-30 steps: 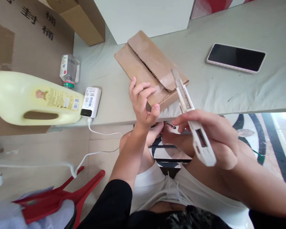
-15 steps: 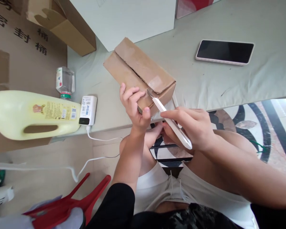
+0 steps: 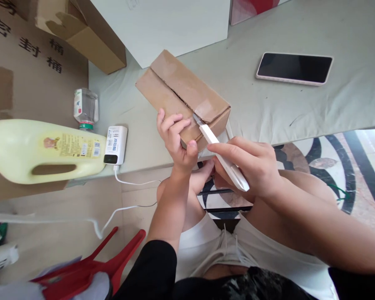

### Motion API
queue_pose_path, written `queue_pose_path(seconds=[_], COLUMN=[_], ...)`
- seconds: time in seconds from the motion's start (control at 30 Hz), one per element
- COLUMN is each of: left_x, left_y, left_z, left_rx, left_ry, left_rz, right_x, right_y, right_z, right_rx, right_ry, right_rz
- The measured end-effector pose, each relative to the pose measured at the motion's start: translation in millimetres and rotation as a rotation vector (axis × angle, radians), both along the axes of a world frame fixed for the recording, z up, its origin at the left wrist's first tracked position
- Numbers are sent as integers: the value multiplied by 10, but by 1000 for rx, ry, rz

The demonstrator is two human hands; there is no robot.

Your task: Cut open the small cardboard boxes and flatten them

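A flat brown cardboard box (image 3: 181,89) lies on the grey-green table (image 3: 268,112), its near end at the table's front edge. My left hand (image 3: 175,139) is closed round that near corner, thumb underneath. My right hand (image 3: 250,166) grips a white utility knife (image 3: 223,158). The knife's blade tip touches the taped seam on the box's near end, just right of my left fingers.
A black phone (image 3: 295,68) lies face up at the right. At the left are a white power bank (image 3: 115,144) with a cable, a small clear bottle (image 3: 85,107) and a large yellow jug (image 3: 40,150). Cardboard boxes (image 3: 81,33) stand behind. A red stool (image 3: 90,266) is below.
A second ago the knife was raised over the box. It has since come down, and the blade tip now rests in the taped seam. My left hand has kept its grip.
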State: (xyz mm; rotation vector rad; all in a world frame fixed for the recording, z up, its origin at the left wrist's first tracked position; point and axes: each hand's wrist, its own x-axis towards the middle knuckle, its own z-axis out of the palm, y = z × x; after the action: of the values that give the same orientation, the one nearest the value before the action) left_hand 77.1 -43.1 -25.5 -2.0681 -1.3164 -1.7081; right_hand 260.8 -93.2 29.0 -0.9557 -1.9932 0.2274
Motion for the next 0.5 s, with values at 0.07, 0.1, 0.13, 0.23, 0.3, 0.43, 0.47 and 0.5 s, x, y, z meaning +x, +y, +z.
queue_pose_path(seconds=[0.07, 0.1, 0.13, 0.23, 0.3, 0.43, 0.47, 0.5], left_x=[2, 2, 2, 4, 4, -7, -10, -14], left_y=[4, 6, 8, 13, 13, 8, 7, 6], left_z=[2, 1, -2, -15, -23, -35, -37, -38], left_rx=[11, 13, 18, 24, 16, -1, -3, -5], left_ry=[5, 6, 5, -8, -16, 6, 22, 37], left_rz=[8, 10, 8, -2, 0, 50, 67, 80], right_x=[-6, -11, -18, -48, -70, -105, -112, -118], right_y=[-6, -10, -15, -28, -31, -22, -18, -15], right_z=[11, 20, 31, 64, 77, 64, 59, 54], right_rx=[-18, -28, -37, -81, -106, -166, -193, -218], right_ry=[3, 6, 10, 21, 14, -75, -90, -92], right_rz=[-2, -2, -3, -24, -55, -66, -57, -51])
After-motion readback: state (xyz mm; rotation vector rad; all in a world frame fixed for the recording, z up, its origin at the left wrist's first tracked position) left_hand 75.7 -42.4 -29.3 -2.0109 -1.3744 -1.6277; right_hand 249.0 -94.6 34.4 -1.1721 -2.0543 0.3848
